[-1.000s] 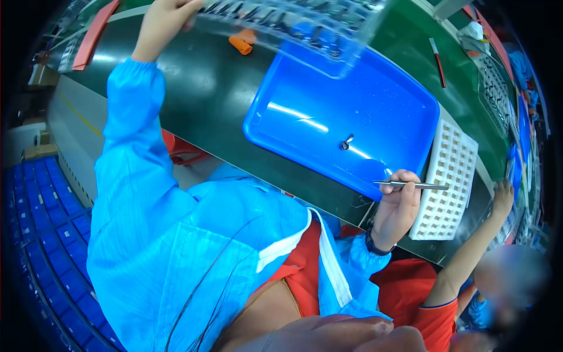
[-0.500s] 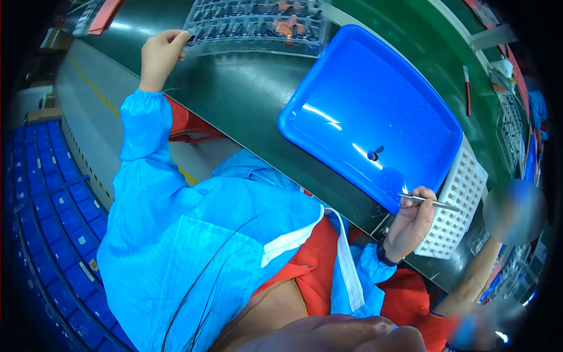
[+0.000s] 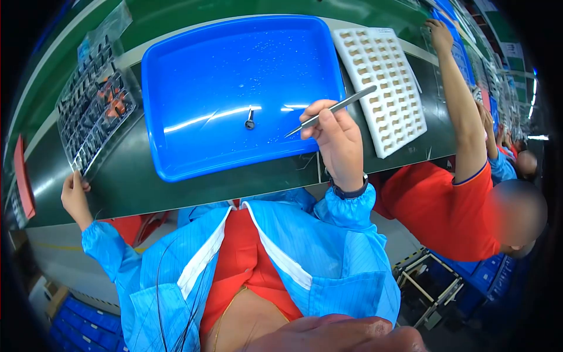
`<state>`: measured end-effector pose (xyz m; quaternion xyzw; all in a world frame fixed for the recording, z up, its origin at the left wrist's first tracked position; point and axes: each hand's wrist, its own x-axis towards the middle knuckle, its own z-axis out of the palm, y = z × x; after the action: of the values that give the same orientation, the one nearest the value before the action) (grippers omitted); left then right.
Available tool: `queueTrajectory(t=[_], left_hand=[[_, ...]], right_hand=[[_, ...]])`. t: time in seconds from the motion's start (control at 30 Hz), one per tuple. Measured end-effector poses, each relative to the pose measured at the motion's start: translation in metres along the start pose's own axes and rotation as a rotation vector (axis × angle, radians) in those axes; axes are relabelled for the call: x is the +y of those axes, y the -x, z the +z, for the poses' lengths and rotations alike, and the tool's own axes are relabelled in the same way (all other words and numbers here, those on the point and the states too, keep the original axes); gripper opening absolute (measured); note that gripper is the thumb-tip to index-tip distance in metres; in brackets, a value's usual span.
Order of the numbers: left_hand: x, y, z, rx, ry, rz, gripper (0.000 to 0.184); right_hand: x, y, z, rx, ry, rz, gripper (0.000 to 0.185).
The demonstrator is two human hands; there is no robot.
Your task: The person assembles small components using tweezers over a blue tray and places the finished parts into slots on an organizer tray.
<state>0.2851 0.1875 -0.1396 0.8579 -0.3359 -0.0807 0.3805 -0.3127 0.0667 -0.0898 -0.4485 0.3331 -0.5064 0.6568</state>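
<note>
Dark green worktable (image 3: 223, 192) runs across the view, with a long line of stations beyond. Front and centre sits a shallow blue plastic tray (image 3: 234, 70), probably so that its raised rim contains loose pieces and its plain floor makes small ones easy to spot. On that floor lies one small dark metal part with a round end and a narrow stem (image 3: 250, 124), touched by nothing but the tray.

The right hand (image 3: 339, 141) grips slim silver metal tweezers (image 3: 343, 104) between thumb and fingers, rather like a pen, presumably for fine control. Their pointed tips hang over the blue tray, apart from the part; whether the tips meet is too small to tell. Their back end passes above the edge of a white slotted foam-like block (image 3: 378, 146) standing just beside the blue tray, its rows apparently spacing pieces apart.

At the other side, the left hand (image 3: 76, 190) has its fingers closed on the near corner of a clear plastic compartmented tray (image 3: 108, 138), seemingly to steady it without covering its rows of dark pieces (image 3: 82, 117). Orange shapes (image 3: 115, 107) show there too, inside or beneath; which is unclear.
</note>
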Motion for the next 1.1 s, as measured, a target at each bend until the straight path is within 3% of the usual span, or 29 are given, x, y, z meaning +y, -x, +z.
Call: queueTrajectory(t=[0.23, 0.3, 0.37, 0.43, 0.57, 0.7, 0.8, 1.1], left_hand=[[0.021, 0.014, -0.003, -0.056, -0.085, -0.043, 0.035], [0.036, 0.018, -0.009, 0.005, -0.206, -0.037, 0.036], [0.052, 0.024, -0.009, 0.196, -0.152, 0.180, 0.035], [0.097, 0.038, -0.001, 0.235, 0.033, 0.177, 0.028], [0.200, 0.092, 0.035, -0.258, 0.333, 0.299, 0.020], [0.256, 0.149, 0.102, -0.660, 0.246, 0.816, 0.012], [0.275, 0.173, 0.141, -0.748, 0.217, 0.896, 0.013], [0.289, 0.182, 0.181, -0.682, -0.061, 0.958, 0.023]], right_hand=[[-0.007, 0.000, 0.001, 0.031, 0.020, 0.016, 0.026], [-0.004, -0.001, 0.002, 0.028, 0.012, 0.011, 0.026], [-0.002, -0.001, -0.002, 0.021, 0.008, -0.017, 0.025], [-0.001, -0.003, -0.002, -0.009, -0.005, -0.005, 0.025], [0.001, -0.005, 0.003, 0.070, 0.027, -0.055, 0.027], [-0.001, -0.006, 0.010, 0.144, 0.120, -0.081, 0.030], [0.000, -0.005, 0.012, 0.189, 0.176, -0.081, 0.033], [0.002, -0.002, 0.009, 0.154, 0.191, -0.066, 0.030]])
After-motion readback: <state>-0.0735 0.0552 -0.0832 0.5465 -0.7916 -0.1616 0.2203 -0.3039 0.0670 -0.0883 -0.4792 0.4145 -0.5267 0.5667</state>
